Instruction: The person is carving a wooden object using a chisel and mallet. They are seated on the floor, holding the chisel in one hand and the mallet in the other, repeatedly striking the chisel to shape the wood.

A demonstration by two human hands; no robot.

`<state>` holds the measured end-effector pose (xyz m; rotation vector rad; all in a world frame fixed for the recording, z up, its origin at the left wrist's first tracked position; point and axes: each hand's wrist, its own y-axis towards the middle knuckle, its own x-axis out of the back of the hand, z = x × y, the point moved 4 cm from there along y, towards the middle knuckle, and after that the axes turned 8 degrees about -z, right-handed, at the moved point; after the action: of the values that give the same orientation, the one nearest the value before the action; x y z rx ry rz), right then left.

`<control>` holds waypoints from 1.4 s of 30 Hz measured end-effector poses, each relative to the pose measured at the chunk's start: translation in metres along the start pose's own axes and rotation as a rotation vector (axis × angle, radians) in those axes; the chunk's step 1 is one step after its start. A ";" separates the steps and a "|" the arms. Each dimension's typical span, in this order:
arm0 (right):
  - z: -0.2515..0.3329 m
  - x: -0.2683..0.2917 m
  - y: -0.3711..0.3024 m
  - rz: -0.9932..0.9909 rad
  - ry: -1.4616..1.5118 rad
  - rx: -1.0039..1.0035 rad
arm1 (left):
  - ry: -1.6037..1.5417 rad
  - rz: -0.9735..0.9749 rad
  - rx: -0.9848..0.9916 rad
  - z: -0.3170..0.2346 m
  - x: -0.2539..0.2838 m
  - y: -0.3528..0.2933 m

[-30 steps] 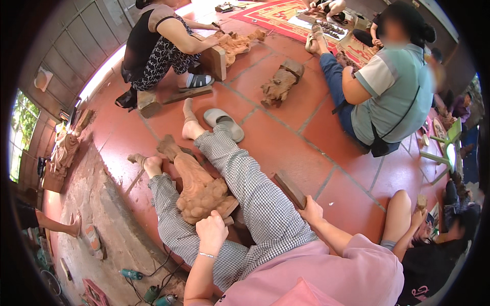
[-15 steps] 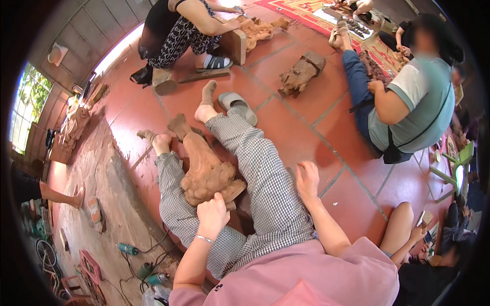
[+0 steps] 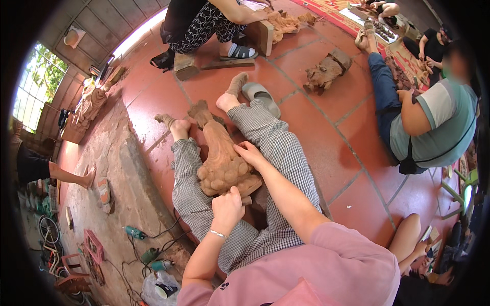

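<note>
A reddish-brown wood carving (image 3: 217, 148) lies between my legs, its narrow end pointing away and its wide end, covered in rounded knobs, towards me. My left hand (image 3: 228, 208) is closed in a fist just below the knobbed end. A thin dark rod (image 3: 200, 210) sticks out from its left side, and the fingers hide most of it, so its exact kind is unclear. Against the right side of the carving rests my right hand (image 3: 248, 154), fingers stretched out and touching the wood.
Green power tools (image 3: 135, 232) with cables and a plastic bag (image 3: 159, 288) lie at lower left, by a raised stone slab (image 3: 125, 178). Another carving (image 3: 329, 70) lies on the red tiles beyond a grey slipper (image 3: 261, 99). People sit ahead and at right.
My right hand has come in from beside my right leg onto the carving. My left hand stays closed near the knobbed end. The whole view has shifted slightly.
</note>
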<state>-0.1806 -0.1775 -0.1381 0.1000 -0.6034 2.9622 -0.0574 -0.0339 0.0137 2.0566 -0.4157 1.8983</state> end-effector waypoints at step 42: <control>0.060 0.001 0.024 -0.230 -0.072 0.439 | -0.072 0.136 -0.138 0.026 0.002 -0.022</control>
<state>-0.1817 -0.2228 -0.0925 0.2935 0.0605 2.8170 -0.0245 -0.0252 0.0131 2.0570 -0.7000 1.8174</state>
